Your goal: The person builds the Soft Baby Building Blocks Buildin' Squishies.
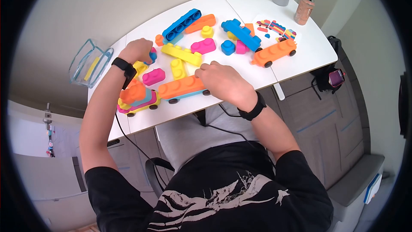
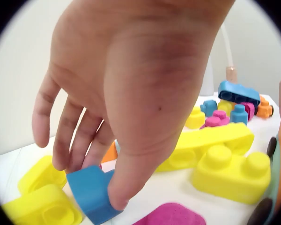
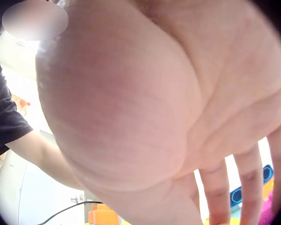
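Observation:
My left hand [image 1: 136, 51] pinches a small blue block [image 2: 92, 193] between thumb and fingers, above the table's left part, with yellow blocks [image 2: 46, 206] beside it. My right hand [image 1: 223, 80] rests at the right end of a long orange block [image 1: 179, 87], which sits on a light blue wheeled base [image 2: 274, 178]; its fingertips are hidden in the head view. To the left stands a yellow and pink wheeled car [image 1: 148, 102] with orange and light blue blocks on it. A pink block [image 1: 153, 76] lies between the hands.
Yellow blocks [image 1: 182, 54], a long blue block [image 1: 182, 23] and a pink block [image 1: 203, 46] lie further back. At right are an orange wheeled car [image 1: 275, 53], a picture sheet [image 1: 274, 29] and a can [image 1: 304, 10]. A clear bag [image 1: 89, 66] stands at the left edge.

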The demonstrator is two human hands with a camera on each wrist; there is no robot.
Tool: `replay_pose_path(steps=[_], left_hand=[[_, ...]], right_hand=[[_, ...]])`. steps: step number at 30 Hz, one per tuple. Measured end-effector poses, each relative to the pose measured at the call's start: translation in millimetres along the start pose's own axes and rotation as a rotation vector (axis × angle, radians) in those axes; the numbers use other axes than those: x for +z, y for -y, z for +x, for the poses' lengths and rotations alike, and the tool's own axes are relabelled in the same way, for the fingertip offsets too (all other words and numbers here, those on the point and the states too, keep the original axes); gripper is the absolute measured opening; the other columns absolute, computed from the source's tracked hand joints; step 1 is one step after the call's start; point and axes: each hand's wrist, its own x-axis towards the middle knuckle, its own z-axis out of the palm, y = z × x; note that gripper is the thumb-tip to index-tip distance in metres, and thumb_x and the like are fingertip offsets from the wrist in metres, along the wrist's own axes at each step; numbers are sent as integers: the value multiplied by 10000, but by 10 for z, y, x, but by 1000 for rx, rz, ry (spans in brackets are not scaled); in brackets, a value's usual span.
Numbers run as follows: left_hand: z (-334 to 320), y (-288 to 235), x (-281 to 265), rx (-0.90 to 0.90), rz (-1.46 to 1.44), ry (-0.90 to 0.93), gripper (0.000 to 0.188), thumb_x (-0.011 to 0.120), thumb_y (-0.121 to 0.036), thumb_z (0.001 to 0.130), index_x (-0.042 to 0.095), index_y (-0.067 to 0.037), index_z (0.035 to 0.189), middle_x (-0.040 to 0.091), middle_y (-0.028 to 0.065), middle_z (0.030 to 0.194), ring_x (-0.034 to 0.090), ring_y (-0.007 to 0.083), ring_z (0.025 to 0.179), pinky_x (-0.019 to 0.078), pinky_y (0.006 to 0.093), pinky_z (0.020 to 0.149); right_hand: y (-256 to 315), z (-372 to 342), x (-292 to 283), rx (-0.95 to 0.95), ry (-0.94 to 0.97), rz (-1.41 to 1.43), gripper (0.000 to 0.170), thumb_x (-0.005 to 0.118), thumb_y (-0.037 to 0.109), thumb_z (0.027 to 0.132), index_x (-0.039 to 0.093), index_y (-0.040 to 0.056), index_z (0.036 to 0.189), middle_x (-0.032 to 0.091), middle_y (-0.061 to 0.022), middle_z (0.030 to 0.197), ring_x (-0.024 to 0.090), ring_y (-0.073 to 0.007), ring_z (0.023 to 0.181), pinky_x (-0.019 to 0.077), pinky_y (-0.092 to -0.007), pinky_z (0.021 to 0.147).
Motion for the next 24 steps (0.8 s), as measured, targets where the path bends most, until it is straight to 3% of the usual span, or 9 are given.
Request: replay_pose_path(steps=[4,6,7,8,10,17,19,24], left_hand=[[-482,-146,-350,-15,-228,-163,490,847,-312,816,710,-36,1197,777,171,1034,747,348,990,601,432,876],[-717,-228,-410,134,-419,-249,494,820,-266,852,696,-34,1270,779,175,1060,749,350,1007,601,422,902],[-784,-243,-412,200,-377,-202,525,798,-237,877,669,-41,1346,778,182,1079,752,349,1014,599,410,928],[-916,-309,-432,236,-426,-177,520,814,-217,860,666,-46,1328,772,177,1110,749,338,1039,602,407,928],[-1120,-453,-385,256,-582,-128,490,829,-184,842,671,-44,1284,765,172,1155,740,334,1069,599,408,938],[-1344,-657,-156,217,-501,-58,455,829,-150,836,673,-58,1254,763,161,1154,734,342,1094,583,415,970],[-1357,-666,-95,231,-496,-184,390,822,-170,837,698,-54,1189,771,163,992,748,350,969,583,423,903],[-1346,-685,-112,209,-438,-88,386,814,-155,843,693,-69,1199,779,156,1007,748,352,965,577,431,878]], right_hand=[[-34,-31,-23,-11,0,11,189,724,38,862,707,31,1050,718,-132,1085,704,-334,1086,625,-443,858],[-28,-23,-67,-8,3,26,214,757,40,839,706,33,1047,712,-130,1094,697,-330,1090,618,-442,875],[-3,-16,-131,33,81,10,292,681,-21,869,706,41,1153,710,-108,1181,684,-316,1115,600,-429,919],[13,-12,-170,76,158,-7,397,605,-82,898,705,50,1258,708,-87,1267,671,-301,1140,583,-415,963],[25,-7,-185,79,162,-3,387,599,-81,901,709,48,1250,711,-87,1267,673,-301,1141,580,-417,967],[19,11,-174,95,140,39,361,579,-79,913,725,44,1219,726,-95,1239,681,-309,1137,569,-423,985],[11,16,-167,91,141,41,363,577,-79,913,724,44,1221,726,-97,1241,680,-310,1138,568,-424,986],[19,21,-154,81,135,59,366,568,-85,912,724,38,1220,727,-106,1244,679,-314,1139,565,-426,989]])
